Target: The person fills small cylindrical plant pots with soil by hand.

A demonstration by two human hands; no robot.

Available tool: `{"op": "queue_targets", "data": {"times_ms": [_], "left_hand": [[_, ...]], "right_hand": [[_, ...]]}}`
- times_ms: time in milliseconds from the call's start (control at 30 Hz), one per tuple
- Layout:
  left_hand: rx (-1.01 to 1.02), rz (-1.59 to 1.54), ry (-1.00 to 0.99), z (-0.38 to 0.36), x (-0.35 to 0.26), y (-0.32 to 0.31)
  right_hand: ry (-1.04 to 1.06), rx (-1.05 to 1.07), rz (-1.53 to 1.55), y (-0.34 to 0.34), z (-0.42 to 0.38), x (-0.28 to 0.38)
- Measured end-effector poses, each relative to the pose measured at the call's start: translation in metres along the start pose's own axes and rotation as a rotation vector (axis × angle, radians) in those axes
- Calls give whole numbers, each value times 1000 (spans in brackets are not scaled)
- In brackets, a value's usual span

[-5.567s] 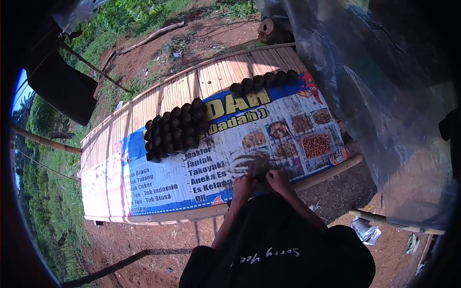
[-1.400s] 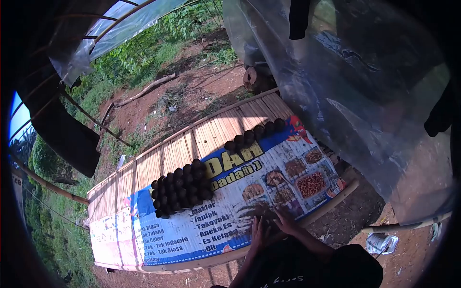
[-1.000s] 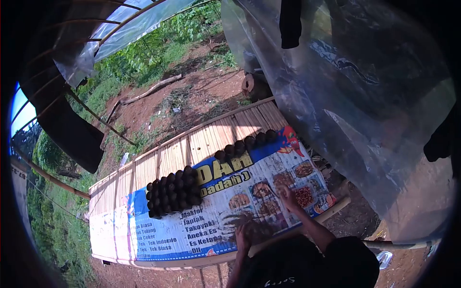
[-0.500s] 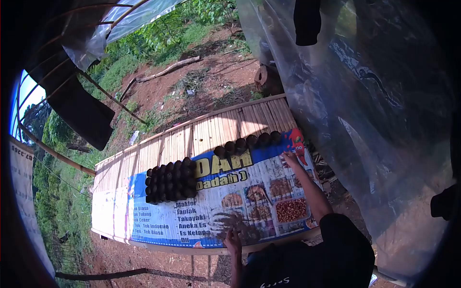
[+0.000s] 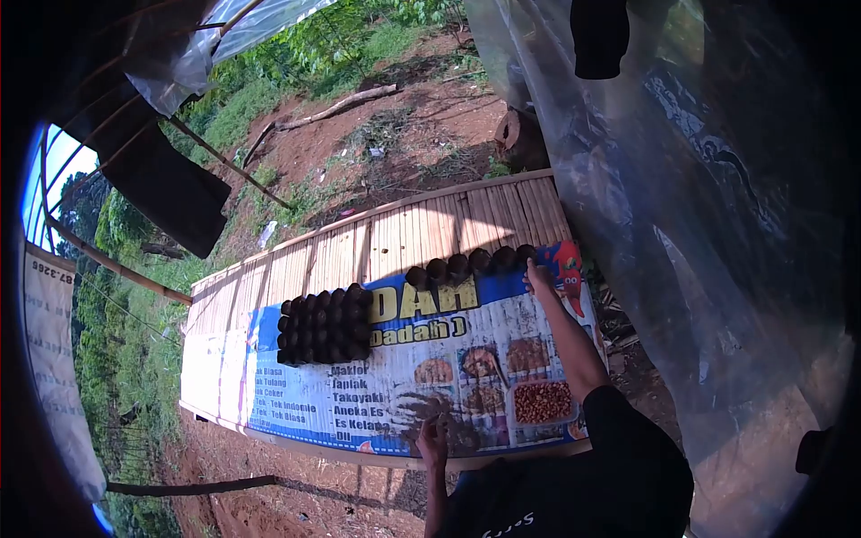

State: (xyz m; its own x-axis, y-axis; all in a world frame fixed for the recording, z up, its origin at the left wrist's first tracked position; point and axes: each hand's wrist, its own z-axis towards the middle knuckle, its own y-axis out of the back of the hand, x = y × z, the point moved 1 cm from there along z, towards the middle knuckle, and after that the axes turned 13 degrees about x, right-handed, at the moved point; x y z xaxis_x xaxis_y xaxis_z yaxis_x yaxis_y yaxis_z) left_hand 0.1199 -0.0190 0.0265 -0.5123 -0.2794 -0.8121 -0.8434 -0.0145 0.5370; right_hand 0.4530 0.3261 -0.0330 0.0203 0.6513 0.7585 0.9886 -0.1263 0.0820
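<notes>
A row of small dark cup-shaped pots (image 5: 458, 266) stands along the upper edge of a printed banner (image 5: 359, 430). My right hand (image 5: 538, 277) is at the right end of that row, its fingertips against the last pot (image 5: 526, 255). Farther left, a block of similar dark pots (image 5: 325, 325) stands packed together. My left hand (image 5: 432, 441) is over the banner's near edge, fingers drawn together beside a dark patch of soil (image 5: 457, 430); whatever they hold is too small to make out.
The banner lies on a bamboo-slat table (image 5: 430, 229), its far strip in sunlight. Plastic sheeting (image 5: 664, 269) hangs to the right. A dark cloth (image 5: 184, 193) and bamboo poles are at the left. Beyond the table are bare earth and a fallen branch (image 5: 336, 109).
My right hand has moved up from the banner to the last pot in the row. My left hand stays near the soil, its fingers closer together. The view has shifted slightly.
</notes>
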Motion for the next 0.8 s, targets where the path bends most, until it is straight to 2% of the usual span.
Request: {"op": "queue_targets", "data": {"times_ms": [200,300,367,467,533,600,633,667,733,800], "left_hand": [[46,60,27,0,8,3],[46,-7,45,2,17,6],[40,-30,36,5,15,8],[46,-37,64,6,15,12],[47,-67,49,7,20,14],[72,-38,28,5,9,20],[74,-46,8,6,9,22],[70,-48,26,5,12,25],[101,-23,25,9,14,28],[120,-93,32,11,10,31]], "right_hand": [[40,-61,11,0,8,-6],[63,-74,70,-1,8,-17],[211,-108,198,-1,8,-28],[297,-169,51,3,36,-69],[305,-189,24,3,20,-85],[512,-318,-59,-3,-11,-94],[520,-331,-58,-9,-33,-96],[510,-318,-68,-11,-62,-95],[364,-19,-259,-18,-106,-96],[441,-16,-354,-40,-130,-120]]}}
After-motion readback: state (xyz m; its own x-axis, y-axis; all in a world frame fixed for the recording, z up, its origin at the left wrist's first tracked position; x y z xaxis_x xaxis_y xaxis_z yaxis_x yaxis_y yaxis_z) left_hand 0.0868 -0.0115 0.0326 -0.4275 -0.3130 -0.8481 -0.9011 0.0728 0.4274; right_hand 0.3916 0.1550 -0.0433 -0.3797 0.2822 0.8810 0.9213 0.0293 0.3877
